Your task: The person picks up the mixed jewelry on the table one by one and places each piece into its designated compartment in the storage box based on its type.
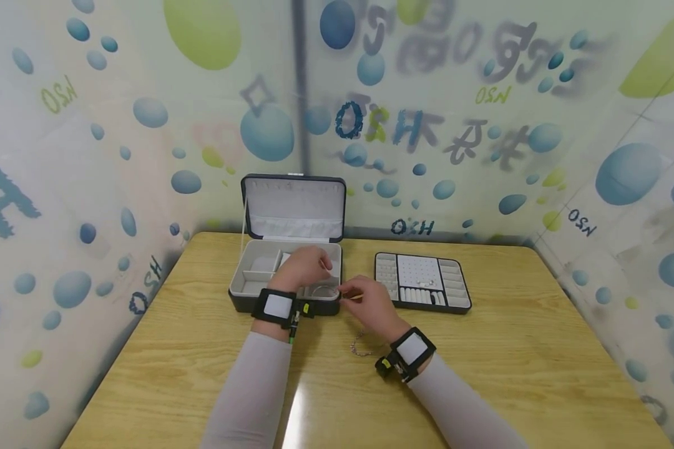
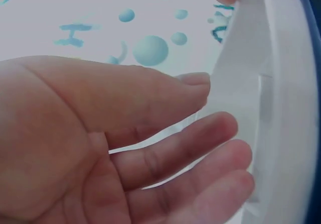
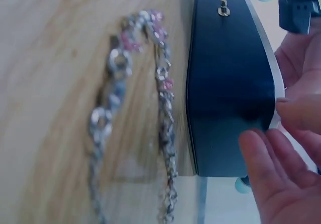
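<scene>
A dark jewellery box (image 1: 241,298) with a grey lining stands open on the wooden table, its lid upright. My left hand (image 1: 314,265) reaches into its right compartment; the left wrist view shows that hand (image 2: 200,128) with relaxed fingers, holding nothing, beside the pale inner wall (image 2: 281,108). My right hand (image 1: 348,296) is at the box's front right corner. In the right wrist view that hand's (image 3: 273,126) thumb and fingers pinch the rim of the box (image 3: 230,83). A silver chain bracelet (image 1: 362,345) with pink beads (image 3: 165,108) lies on the table beside the box.
A grey insert tray (image 1: 463,304) with small compartments and ring rolls lies right of the box. Patterned walls close in the table (image 1: 539,362) at the back and on both sides. Bare wood stretches toward the near edge.
</scene>
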Demonstrator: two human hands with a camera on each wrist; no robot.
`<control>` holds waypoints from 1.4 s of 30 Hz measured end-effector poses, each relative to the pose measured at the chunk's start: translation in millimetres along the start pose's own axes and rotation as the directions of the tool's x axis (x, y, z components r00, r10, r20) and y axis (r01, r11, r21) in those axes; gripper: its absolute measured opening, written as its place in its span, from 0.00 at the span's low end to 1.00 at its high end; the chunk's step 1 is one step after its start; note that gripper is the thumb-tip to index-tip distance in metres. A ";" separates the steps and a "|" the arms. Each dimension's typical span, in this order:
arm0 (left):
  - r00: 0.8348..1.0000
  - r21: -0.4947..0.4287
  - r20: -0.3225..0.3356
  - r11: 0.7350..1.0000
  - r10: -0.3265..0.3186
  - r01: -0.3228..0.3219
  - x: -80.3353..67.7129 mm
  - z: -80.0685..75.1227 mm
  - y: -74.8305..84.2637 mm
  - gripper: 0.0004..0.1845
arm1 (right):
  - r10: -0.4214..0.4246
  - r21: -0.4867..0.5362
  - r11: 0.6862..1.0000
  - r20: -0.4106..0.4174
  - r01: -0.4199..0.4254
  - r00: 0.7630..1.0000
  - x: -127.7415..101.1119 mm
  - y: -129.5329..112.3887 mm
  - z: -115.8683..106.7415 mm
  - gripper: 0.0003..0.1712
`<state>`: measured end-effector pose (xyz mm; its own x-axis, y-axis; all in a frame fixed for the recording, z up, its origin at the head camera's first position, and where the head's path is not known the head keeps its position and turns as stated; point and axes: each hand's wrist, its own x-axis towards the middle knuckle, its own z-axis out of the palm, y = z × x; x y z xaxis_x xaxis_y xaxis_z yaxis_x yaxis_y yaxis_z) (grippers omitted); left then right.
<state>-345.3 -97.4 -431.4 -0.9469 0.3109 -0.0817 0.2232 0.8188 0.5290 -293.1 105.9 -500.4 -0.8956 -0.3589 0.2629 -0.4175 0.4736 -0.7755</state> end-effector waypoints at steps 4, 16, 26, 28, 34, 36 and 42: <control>0.999 -0.007 -0.016 0.999 0.034 -0.034 0.7 -1.7 6.3 0.08 | 0.042 0.007 0.999 0.012 -0.043 0.999 2.6 5.9 -7.3 0.09; 0.981 -0.035 -0.141 0.989 0.135 -0.141 4.4 15.4 58.1 0.11 | 0.125 -0.186 0.979 0.206 -0.087 0.970 3.7 13.1 -52.6 0.04; 0.933 0.080 -0.242 0.964 0.267 -0.255 -7.5 41.2 77.2 0.10 | 0.214 -0.344 0.932 0.280 -0.110 0.936 -18.5 20.4 -62.4 0.06; 0.935 0.072 -0.214 0.959 0.282 -0.273 -11.8 47.3 77.5 0.09 | 0.216 -0.365 0.925 0.273 -0.107 0.938 -23.7 20.0 -64.6 0.07; 0.947 0.113 -0.101 0.949 0.304 -0.293 -28.1 64.1 78.0 0.09 | 0.220 -0.408 0.907 0.248 -0.104 0.944 -34.4 16.1 -68.1 0.09; 0.944 0.146 -0.078 0.940 0.321 -0.308 -33.3 68.1 77.5 0.08 | 0.228 -0.411 0.905 0.245 -0.112 0.942 -36.5 13.8 -67.7 0.10; 0.941 0.238 0.046 0.911 0.335 -0.336 -44.9 85.6 72.5 0.04 | 0.221 -0.434 0.895 0.238 -0.101 0.946 -39.2 9.7 -66.8 0.11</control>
<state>-266.9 -10.6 -461.6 -0.8059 0.5889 0.0611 0.5764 0.7567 0.3085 -272.2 178.3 -479.9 -0.9029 -0.4257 -0.0596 -0.3505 0.8093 -0.4715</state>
